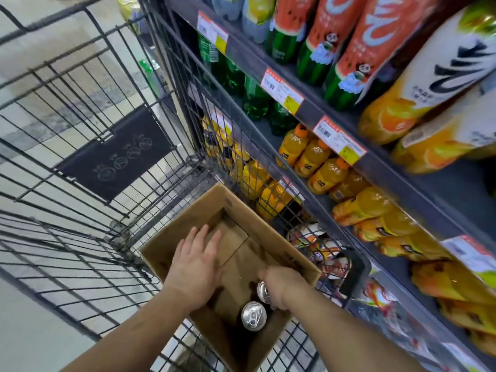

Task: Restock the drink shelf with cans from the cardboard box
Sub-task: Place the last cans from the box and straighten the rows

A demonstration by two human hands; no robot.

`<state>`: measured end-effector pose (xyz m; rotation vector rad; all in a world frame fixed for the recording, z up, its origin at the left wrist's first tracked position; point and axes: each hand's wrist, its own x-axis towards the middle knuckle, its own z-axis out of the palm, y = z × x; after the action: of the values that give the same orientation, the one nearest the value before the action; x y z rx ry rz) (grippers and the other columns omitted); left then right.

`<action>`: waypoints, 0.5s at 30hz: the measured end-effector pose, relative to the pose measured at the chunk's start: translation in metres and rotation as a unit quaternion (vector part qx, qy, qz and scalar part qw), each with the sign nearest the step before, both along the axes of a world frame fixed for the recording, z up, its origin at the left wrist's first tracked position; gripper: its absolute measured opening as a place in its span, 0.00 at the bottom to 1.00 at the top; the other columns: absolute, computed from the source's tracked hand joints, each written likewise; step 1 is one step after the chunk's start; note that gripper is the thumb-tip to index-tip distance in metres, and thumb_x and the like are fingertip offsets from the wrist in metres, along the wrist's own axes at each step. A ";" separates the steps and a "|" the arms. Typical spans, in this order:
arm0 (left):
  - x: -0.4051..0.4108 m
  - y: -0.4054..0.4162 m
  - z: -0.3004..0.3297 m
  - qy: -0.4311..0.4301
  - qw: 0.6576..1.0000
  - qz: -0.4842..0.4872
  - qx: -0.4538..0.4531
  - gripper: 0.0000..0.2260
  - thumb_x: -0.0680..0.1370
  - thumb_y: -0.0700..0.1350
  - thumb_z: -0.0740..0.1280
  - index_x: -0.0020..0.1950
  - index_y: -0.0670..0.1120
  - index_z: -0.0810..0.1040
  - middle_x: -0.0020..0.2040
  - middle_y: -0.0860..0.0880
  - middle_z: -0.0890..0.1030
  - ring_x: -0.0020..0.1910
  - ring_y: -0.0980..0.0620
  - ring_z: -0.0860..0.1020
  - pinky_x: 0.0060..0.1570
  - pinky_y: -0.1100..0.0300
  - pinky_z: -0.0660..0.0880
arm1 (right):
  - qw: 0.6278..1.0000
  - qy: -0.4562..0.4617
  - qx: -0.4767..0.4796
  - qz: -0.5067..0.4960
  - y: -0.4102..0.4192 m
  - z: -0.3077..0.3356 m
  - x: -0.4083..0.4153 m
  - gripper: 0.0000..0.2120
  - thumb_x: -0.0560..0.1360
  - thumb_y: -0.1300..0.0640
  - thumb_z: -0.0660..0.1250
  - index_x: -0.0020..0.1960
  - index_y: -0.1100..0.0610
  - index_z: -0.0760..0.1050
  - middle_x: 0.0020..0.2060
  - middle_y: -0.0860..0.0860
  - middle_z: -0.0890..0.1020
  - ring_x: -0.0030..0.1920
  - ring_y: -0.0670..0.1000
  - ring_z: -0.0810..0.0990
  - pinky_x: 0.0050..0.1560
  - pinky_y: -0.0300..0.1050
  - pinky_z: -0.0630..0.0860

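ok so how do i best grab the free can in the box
Take the can by its sides just under the rim, coming straight down from above. It stands upright with its silver top facing up, deep in the box, so the walls block a sideways reach. The left hand is open and nearest.

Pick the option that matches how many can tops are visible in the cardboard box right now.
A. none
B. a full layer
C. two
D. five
C: two silver can tops show in the cardboard box, one can fully exposed near the front and a second can partly covered by the right hand; the rest of the box floor is bare cardboard.
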<state>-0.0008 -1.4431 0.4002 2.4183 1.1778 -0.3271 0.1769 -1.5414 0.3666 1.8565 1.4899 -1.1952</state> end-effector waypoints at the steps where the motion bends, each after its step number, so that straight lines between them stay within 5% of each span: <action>1: -0.001 -0.001 -0.001 0.002 1.000 -0.001 0.001 0.33 0.79 0.59 0.58 0.79 0.51 0.47 0.79 0.45 0.49 0.78 0.45 0.45 0.76 0.49 0.47 | 1.000 0.005 0.008 -0.004 0.000 0.000 0.001 0.28 0.70 0.62 0.75 0.67 0.55 0.70 0.62 0.57 0.77 0.61 0.60 0.77 0.58 0.51 0.76; 6: -0.002 -0.006 -0.005 -0.006 1.000 -0.010 -0.023 0.34 0.78 0.59 0.60 0.79 0.52 0.48 0.79 0.46 0.49 0.78 0.47 0.45 0.76 0.50 0.48 | 0.992 0.050 0.071 -0.089 -0.003 0.012 0.005 0.26 0.67 0.54 0.77 0.59 0.52 0.67 0.56 0.54 0.80 0.56 0.60 0.79 0.55 0.52 0.78; 12: 0.014 -0.015 -0.002 -0.039 0.993 -0.074 -0.086 0.44 0.69 0.62 0.71 0.78 0.55 0.51 0.79 0.48 0.46 0.78 0.48 0.43 0.74 0.56 0.43 | 0.950 0.144 0.197 -0.193 0.000 0.064 0.014 0.30 0.63 0.49 0.78 0.61 0.43 0.70 0.54 0.44 0.81 0.53 0.49 0.79 0.52 0.44 0.77; 15: 0.026 -0.015 0.003 -0.111 0.984 -0.037 -0.136 0.47 0.63 0.62 0.76 0.76 0.55 0.58 0.79 0.48 0.52 0.78 0.49 0.47 0.75 0.56 0.48 | 0.928 0.171 0.244 -0.224 0.004 0.087 0.014 0.30 0.62 0.47 0.77 0.62 0.41 0.71 0.54 0.41 0.81 0.53 0.44 0.79 0.54 0.44 0.77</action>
<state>0.0250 -1.4579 0.4030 2.1969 0.8853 -0.2180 0.1914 -1.5375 0.4533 2.5272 1.7231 -1.5193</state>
